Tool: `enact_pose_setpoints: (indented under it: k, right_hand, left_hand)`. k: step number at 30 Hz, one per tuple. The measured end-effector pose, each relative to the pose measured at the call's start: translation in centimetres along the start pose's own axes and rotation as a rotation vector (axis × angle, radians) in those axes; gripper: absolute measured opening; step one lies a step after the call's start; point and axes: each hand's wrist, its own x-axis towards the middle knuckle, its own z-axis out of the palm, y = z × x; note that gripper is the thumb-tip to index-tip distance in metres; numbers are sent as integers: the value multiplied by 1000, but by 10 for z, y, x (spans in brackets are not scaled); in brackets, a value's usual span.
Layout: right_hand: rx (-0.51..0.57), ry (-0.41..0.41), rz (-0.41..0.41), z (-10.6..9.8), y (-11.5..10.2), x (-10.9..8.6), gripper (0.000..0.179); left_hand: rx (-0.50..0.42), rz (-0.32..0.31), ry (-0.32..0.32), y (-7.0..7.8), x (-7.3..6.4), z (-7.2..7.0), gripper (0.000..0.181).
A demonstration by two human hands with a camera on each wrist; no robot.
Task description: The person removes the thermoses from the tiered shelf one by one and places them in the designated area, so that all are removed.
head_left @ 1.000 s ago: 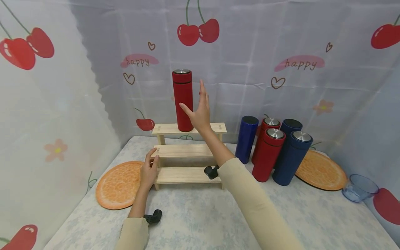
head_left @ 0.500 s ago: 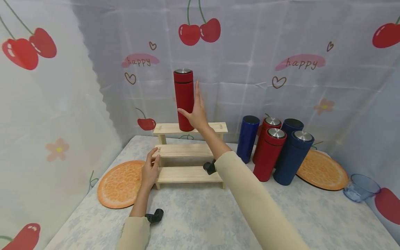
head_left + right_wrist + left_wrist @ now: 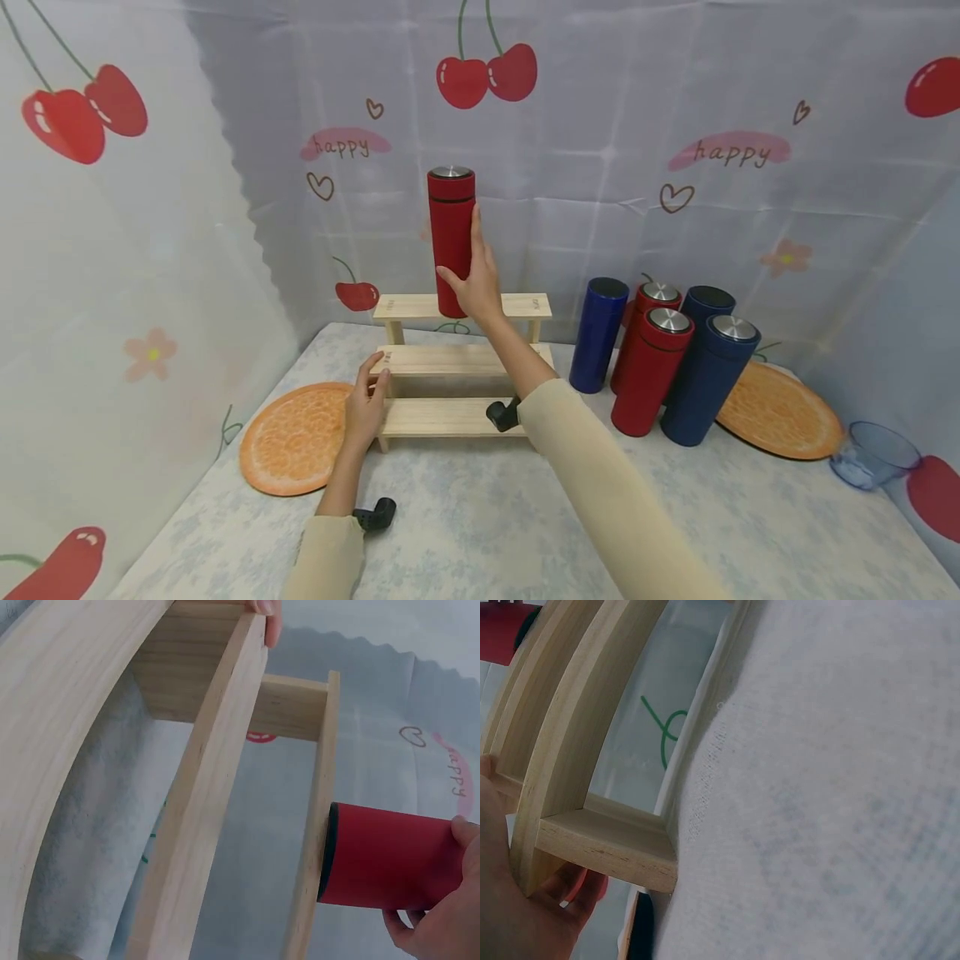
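A red thermos [image 3: 450, 225] with a steel-topped lid stands upright on the top tier of a three-tier wooden shelf rack [image 3: 442, 360]. My right hand [image 3: 482, 283] grips the thermos from the right, thumb across its front. In the right wrist view the dark base of the red thermos [image 3: 394, 855] sits at the top board, and fingers show below its body. My left hand [image 3: 364, 407] holds the left end of the rack around the middle tier. Seen from the left wrist, that hand [image 3: 514, 911] wraps the rack's side, with fingertips behind the wood.
Several thermoses, including a front red one [image 3: 651, 371] and a front navy one [image 3: 708, 383], stand grouped right of the rack. Orange-slice round mats lie left [image 3: 292, 442] and right [image 3: 783, 412]. A clear blue glass bowl [image 3: 873, 454] sits far right. A cherry-print cloth [image 3: 570, 108] hangs behind.
My right hand, spread open beside the red thermos a second ago, has moved in and closed round it. The left hand stays on the rack. The head view has shifted slightly.
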Motion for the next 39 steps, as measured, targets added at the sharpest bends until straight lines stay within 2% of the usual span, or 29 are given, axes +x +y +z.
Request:
enact_pose_setpoints:
  k: [5,13,16,23,26,30,33,39]
  right_hand:
    - [-2,41,-17,-10,-5,-16,97]
    - [9,104,-119,-30,-7,-42,97]
    - [12,125,-133,-39,-5,-54,97]
    - [27,174,-132,-64,10,-86,96]
    - [39,218,-150,-78,20,-98,96]
    - [2,296,-186,-99,32,-112,97]
    - [-46,349,-169,-113,42,-123,97]
    - [-84,402,-79,-130,55,-142,95]
  left_hand:
    - [-3,12,0,1,0,0,41]
    - [4,4,0,2,-1,-1,41]
    - [12,1,2,1,-1,-1,41]
    - [31,-6,5,4,-2,-2,42]
    - [36,-7,6,4,-3,-1,42]
    - [33,-2,-1,3,-2,2,42]
    - [29,5,-5,3,-1,2,41]
    - [33,10,-4,5,-2,0,41]
